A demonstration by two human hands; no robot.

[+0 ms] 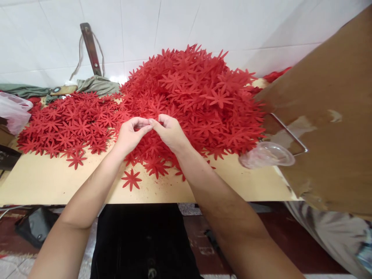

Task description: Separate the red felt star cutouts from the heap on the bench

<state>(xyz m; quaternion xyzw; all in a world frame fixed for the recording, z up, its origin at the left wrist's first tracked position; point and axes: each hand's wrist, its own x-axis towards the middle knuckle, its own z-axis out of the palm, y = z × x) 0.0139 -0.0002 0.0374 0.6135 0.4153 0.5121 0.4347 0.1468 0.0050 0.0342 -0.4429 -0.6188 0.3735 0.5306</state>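
A big heap of red flower-shaped cutouts with long narrow petals [192, 85] rises in front of me. In front of it, my left hand [130, 135] and my right hand [170, 131] meet, thumbs and fingertips pinched together. Whatever is between the fingers is too small or too hidden to make out. A lower pile of the same red cutouts [66, 124] spreads to the left. One single red cutout [131, 179] lies flat on the tabletop below my hands.
The pale tabletop [46, 182] ends close to my body. On the right stand a clear plastic cup [267, 155] lying on its side and a large brown board [328, 128]. At the left are a plastic bag [14, 110] and grey-green cloth [97, 85]; white tiles [145, 27] rise behind.
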